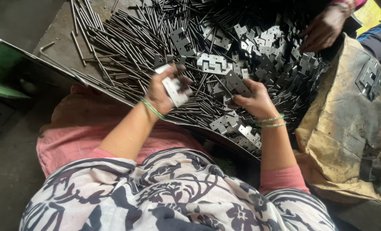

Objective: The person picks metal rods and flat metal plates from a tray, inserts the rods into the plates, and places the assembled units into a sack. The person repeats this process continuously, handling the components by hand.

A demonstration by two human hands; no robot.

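The left hand (pixel 162 92) has its fingers curled shut around a flat, shiny grey metal hinge piece (pixel 173 90), held up just over the pile. The right hand (pixel 254 100) pinches another flat grey metal hinge plate (pixel 237 82) tight between thumb and fingers, close beside the first one but not touching it. Under both hands sits a big grey metal tray (pixel 60 51) full of long thin dark metal pins (pixel 122 47) and lots of little notched grey metal hinge plates (pixel 280 60). Another person's hand (pixel 325 30) reaches into the plates at the far corner. A dirty brown sack (pixel 340 128) lies to the right.
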